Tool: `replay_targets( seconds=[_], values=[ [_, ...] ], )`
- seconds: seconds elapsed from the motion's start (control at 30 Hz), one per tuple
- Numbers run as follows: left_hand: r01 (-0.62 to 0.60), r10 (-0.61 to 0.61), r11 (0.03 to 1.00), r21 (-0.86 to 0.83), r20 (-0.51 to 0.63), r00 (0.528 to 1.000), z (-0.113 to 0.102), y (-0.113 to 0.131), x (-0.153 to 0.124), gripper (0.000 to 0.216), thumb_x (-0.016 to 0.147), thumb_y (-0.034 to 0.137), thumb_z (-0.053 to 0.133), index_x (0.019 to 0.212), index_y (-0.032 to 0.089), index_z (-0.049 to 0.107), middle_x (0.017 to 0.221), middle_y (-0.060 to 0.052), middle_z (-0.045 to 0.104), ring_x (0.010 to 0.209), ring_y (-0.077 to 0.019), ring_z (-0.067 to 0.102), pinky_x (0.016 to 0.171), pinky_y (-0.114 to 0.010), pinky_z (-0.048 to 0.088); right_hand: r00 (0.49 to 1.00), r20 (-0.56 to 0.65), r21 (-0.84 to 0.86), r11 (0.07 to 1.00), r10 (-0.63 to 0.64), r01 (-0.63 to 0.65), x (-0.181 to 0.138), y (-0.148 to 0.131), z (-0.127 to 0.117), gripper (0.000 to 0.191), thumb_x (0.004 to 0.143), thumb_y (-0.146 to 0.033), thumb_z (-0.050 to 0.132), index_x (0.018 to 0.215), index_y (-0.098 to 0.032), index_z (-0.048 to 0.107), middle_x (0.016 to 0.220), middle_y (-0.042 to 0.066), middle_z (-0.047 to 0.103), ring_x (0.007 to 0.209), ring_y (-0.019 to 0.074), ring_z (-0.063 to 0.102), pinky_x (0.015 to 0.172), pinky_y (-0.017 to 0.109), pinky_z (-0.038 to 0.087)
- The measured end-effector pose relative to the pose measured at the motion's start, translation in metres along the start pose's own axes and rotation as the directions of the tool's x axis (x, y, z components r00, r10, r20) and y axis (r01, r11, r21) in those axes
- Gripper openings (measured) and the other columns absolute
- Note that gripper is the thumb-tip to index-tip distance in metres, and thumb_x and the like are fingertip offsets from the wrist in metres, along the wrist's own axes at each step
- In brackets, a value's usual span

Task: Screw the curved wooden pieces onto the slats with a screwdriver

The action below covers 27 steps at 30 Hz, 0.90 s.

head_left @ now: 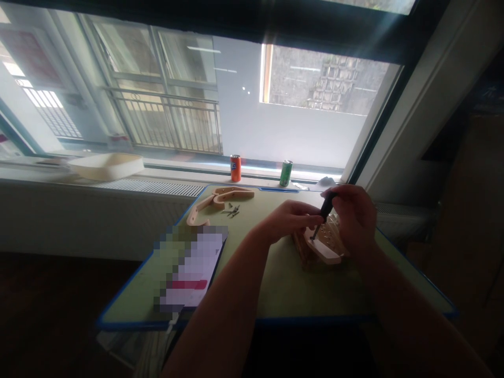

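A screwdriver [327, 207] with a dark handle stands tilted, its tip down on a pale, flat wooden piece [325, 251]. My right hand [356, 212] is closed around the top of the handle. From the left, my left hand [291, 216] reaches in, its fingers closed at the lower end of the handle. Beneath the pale piece lies a brown wooden block [300, 251]. A clear plastic bag [333, 231] with small bits in it sits just behind, partly hidden by my right hand. Whether a screw is under the tip is too small to tell.
Several curved wooden pieces [199, 210] and loose screws [232, 211] lie at the back left of the blue-edged table [275, 294]. A tablet-like device [197, 268] with a cable is at left. Orange [235, 169] and green cans [286, 174] and a cream basin [106, 166] stand on the sill.
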<state>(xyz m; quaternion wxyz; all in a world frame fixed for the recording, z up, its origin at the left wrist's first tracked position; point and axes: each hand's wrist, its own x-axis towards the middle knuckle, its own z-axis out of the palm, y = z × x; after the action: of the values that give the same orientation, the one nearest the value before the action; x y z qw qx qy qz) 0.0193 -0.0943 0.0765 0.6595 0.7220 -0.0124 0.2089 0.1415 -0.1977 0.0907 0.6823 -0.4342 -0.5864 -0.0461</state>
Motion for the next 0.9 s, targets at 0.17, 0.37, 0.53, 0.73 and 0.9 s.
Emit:
replay_targets(
  seconds=[0.17, 0.37, 0.53, 0.73, 0.9],
  values=[
    [-0.053, 0.05, 0.998, -0.036, -0.089, 0.995, 0.003, -0.0001, 0.0018, 0.034, 0.064, 0.03, 0.073, 0.091, 0.013, 0.063, 0.085, -0.003, 0.062, 0.074, -0.0112, 0.056, 0.07, -0.03, 0.043, 0.999, -0.039, -0.105, 0.994, -0.011, 0.007, 0.0007, 0.0067, -0.0014, 0.022, 0.072, -0.026, 0.066, 0.093, -0.027, 0.059, 0.087, 0.002, 0.059, 0.08, 0.0195, 0.057, 0.073, 0.039, 0.048],
    [-0.048, 0.047, 0.999, -0.016, -0.045, 0.998, -0.0006, 0.0004, 0.0011, 0.028, 0.071, 0.031, 0.067, 0.092, 0.012, 0.064, 0.079, -0.002, 0.06, 0.071, -0.0099, 0.055, 0.067, -0.028, 0.042, 0.997, 0.078, -0.124, 0.992, -0.025, 0.034, 0.0001, -0.0011, -0.0064, 0.022, 0.079, -0.025, 0.058, 0.101, -0.025, 0.058, 0.099, 0.005, 0.061, 0.083, 0.0199, 0.057, 0.076, 0.04, 0.047],
    [-0.022, 0.021, 0.999, -0.04, -0.031, 0.999, 0.0016, -0.0006, 0.0024, 0.035, 0.067, 0.029, 0.07, 0.097, 0.013, 0.062, 0.086, -0.004, 0.061, 0.075, -0.012, 0.057, 0.069, -0.03, 0.043, 0.997, 0.017, -0.082, 0.994, -0.074, 0.075, -0.0013, 0.003, -0.0012, 0.023, 0.076, -0.022, 0.061, 0.098, -0.027, 0.057, 0.099, 0.004, 0.06, 0.086, 0.0205, 0.057, 0.078, 0.041, 0.047],
    [-0.03, 0.032, 0.999, 0.028, -0.08, 0.996, 0.0011, -0.0017, 0.001, 0.034, 0.068, 0.034, 0.069, 0.092, 0.012, 0.063, 0.078, -0.002, 0.06, 0.069, -0.0109, 0.054, 0.066, -0.029, 0.042, 0.997, 0.052, -0.117, 0.991, -0.058, 0.064, -0.0019, 0.0052, 0.0004, 0.034, 0.075, -0.024, 0.062, 0.108, -0.027, 0.056, 0.096, 0.004, 0.06, 0.085, 0.0213, 0.057, 0.077, 0.042, 0.048],
    [-0.009, 0.009, 1.0, 0.005, -0.009, 1.0, 0.0006, -0.0001, -0.0001, 0.035, 0.07, 0.033, 0.067, 0.098, 0.012, 0.063, 0.083, -0.005, 0.062, 0.072, -0.0122, 0.055, 0.068, -0.03, 0.042, 0.99, 0.12, -0.134, 0.987, -0.067, 0.083, -0.0043, 0.003, -0.0015, 0.03, 0.083, -0.025, 0.051, 0.112, -0.027, 0.057, 0.096, 0.005, 0.061, 0.086, 0.0216, 0.058, 0.077, 0.042, 0.048]
  ],
)
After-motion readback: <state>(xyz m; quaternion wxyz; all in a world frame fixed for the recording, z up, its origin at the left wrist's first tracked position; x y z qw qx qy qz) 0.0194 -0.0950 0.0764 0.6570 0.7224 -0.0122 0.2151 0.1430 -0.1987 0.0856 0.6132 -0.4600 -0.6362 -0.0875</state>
